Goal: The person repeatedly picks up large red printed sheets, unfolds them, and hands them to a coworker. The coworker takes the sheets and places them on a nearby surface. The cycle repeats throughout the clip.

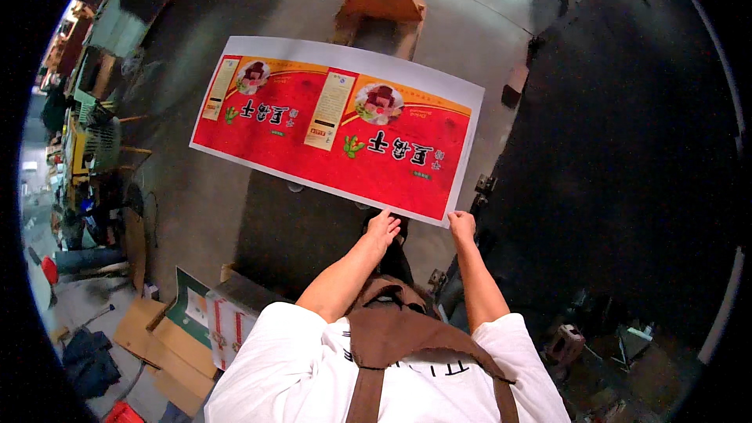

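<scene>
A large printed sheet (392,180) stretches out in front of me, tilted with its left end farther off. It is red and yellow with white margins, and bears two repeated panels with round food pictures and dark lettering. At its near right corner, my right hand (462,225) is closed on the margin, fingers curled. My left hand (384,229) is at the near edge, a little left of the right one, its fingertips meeting the margin; part of its grip is hidden. Both forearms reach forward from white sleeves, and a brown apron (392,337) covers my chest.
Beyond the sheet stands an orange-brown wooden piece (384,0) on the grey floor. Cardboard boxes (176,352) lie at the lower left, near cluttered shelving and furniture (98,133). A broad dark surface (611,149) fills the right side, with metal fittings (486,184) along its edge.
</scene>
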`<state>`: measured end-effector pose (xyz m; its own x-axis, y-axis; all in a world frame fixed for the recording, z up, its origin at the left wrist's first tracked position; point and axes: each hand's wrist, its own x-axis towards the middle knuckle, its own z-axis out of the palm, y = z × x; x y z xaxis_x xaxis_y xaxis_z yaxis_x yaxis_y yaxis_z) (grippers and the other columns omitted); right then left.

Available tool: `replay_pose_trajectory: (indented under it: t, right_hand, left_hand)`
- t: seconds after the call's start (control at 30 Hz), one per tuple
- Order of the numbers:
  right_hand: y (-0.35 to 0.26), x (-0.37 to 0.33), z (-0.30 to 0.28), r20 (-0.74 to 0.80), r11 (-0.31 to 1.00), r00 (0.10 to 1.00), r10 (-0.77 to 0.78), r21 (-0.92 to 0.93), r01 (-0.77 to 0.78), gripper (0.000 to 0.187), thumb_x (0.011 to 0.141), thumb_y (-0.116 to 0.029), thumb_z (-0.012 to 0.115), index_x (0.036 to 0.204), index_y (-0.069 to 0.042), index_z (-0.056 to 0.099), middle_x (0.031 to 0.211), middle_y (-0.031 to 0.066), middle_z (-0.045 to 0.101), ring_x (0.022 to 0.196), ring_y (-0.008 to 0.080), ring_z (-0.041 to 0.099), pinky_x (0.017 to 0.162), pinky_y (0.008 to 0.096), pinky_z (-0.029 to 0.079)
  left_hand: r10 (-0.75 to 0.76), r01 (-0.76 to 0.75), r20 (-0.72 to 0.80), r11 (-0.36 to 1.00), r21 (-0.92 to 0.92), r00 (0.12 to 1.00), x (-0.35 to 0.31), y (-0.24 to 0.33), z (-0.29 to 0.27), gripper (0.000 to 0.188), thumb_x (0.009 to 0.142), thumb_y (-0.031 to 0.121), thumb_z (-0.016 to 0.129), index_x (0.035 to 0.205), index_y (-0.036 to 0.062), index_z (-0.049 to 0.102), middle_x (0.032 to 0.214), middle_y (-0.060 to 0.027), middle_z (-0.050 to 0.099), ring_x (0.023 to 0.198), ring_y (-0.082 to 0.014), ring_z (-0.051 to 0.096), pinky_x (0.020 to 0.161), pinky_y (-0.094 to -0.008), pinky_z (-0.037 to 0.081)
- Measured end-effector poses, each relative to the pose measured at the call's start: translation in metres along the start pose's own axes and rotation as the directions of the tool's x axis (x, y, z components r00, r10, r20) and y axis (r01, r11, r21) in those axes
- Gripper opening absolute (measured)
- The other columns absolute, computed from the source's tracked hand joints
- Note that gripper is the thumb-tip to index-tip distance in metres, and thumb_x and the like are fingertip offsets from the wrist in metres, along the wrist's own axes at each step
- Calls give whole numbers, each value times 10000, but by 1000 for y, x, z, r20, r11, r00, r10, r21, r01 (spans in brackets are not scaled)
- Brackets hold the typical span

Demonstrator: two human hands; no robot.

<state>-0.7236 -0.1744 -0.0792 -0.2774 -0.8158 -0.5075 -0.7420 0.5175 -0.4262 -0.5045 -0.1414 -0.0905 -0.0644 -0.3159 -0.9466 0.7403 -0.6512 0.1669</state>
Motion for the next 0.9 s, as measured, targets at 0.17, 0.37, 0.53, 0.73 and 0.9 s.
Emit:
replay_pose_trajectory:
  t: [0.17, 0.37, 0.53, 0.73, 0.9]
  right_hand:
    - [9, 7, 4, -24, 998, 1000, -4, 56, 5, 298, 696, -288, 597, 804, -14, 641, 703, 131, 622, 658, 224, 605, 611, 332, 459]
    - [1, 6, -8, 333, 773, 926, 178, 535, -341, 311, 755, -335, 599, 854, -41, 589, 673, 53, 577, 533, 153, 521, 478, 275, 410]
    - [-20, -6, -12, 527, 468, 842, 117, 719, -515, 297, 769, -340, 587, 812, -47, 573, 690, 48, 544, 545, 173, 512, 440, 317, 430]
    - [-63, -26, -42, 453, 553, 886, -95, 764, -332, 338, 779, -319, 586, 931, -20, 543, 803, 72, 596, 626, 186, 572, 479, 314, 479]
    - [-50, -89, -59, 356, 415, 898, -260, 880, -230, 334, 796, -312, 573, 956, -19, 557, 849, 53, 589, 691, 161, 568, 552, 297, 467]
  left_hand:
    - [-85, 83, 38, 995, 62, 996, -4, -22, 12, 555, 852, 327, 481, 1268, 30, 267, 1245, -152, 385, 1025, -251, 480, 757, -357, 431]
    - [-54, 72, 204, 994, -83, 977, -6, -33, 16, 430, 830, 396, 510, 1119, 84, 449, 1104, -95, 498, 1054, -243, 443, 901, -400, 330]
    - [38, 18, 231, 972, -236, 972, -12, -21, 24, 429, 816, 393, 532, 1112, 91, 456, 1079, -78, 508, 980, -235, 472, 855, -394, 374]
    - [214, -126, 251, 938, -323, 944, -18, 11, 24, 333, 828, 309, 538, 1051, 64, 509, 967, -70, 576, 906, -228, 536, 803, -374, 443]
    - [361, -244, 427, 921, -305, 829, -92, 9, 13, 447, 826, 268, 544, 1193, 53, 407, 1189, -102, 476, 1091, -251, 451, 944, -407, 353]
